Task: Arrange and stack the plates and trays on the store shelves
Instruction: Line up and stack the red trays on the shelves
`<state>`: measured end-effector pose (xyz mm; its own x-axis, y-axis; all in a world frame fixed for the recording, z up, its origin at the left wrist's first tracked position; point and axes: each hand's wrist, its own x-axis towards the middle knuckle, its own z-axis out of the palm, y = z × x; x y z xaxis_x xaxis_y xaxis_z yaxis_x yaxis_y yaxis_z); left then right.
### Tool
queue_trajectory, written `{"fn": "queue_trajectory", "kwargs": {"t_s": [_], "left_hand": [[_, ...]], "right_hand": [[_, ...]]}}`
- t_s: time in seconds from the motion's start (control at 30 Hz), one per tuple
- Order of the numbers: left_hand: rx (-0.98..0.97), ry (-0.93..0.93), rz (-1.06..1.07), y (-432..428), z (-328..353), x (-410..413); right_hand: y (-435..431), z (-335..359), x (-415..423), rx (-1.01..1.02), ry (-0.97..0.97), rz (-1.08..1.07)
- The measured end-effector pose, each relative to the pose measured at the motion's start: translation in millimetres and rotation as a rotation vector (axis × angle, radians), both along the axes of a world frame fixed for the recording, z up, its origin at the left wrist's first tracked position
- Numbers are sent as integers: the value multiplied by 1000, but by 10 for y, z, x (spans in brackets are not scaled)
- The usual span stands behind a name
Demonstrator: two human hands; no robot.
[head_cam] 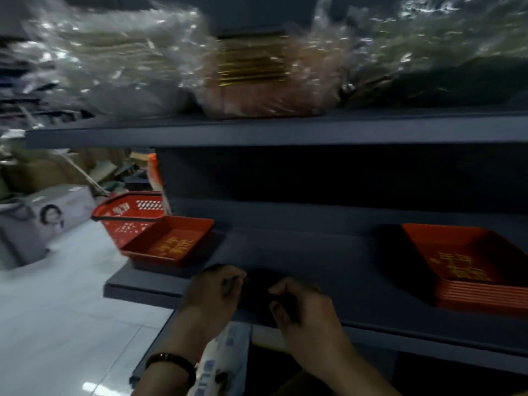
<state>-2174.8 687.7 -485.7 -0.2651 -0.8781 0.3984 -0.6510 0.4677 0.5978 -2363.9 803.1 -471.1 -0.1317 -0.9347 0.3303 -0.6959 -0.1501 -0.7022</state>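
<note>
Centrally, left hand (214, 292) and right hand (304, 310) gripping a dark tray (257, 290), red tray (171, 242) left, red stack (471, 275) right.

Bare hands and forearms, one wristband.
Left hand (214, 290) and right hand (303, 307) uncovered, smeared by motion blur. Dark wristband (171, 364) with a reddish-brown sheen, snug round the left wrist. Bare forearm above and below the wristband.
</note>
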Motion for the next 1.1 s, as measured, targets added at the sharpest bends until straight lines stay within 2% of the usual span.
{"fn": "queue_trajectory", "kwargs": {"t_s": [0.2,0.33,0.47,0.63,0.87,1.1], "left_hand": [[48,53,215,-227,-47,732],[134,52,338,-399,-126,1005],[209,85,372,-495,-211,1153],[169,191,333,-585,-255,1238],[185,84,266,-662,-292,1143],[312,-37,306,-638,-347,1132]], "right_hand": [[-636,143,630,43,143,91],[-1070,166,1041,159,276,167],[-1527,98,1366,239,369,189],[-1933,-53,1534,317,381,150],[-2031,-174,1546,309,394,146],[-1579,-157,1534,246,351,197]]}}
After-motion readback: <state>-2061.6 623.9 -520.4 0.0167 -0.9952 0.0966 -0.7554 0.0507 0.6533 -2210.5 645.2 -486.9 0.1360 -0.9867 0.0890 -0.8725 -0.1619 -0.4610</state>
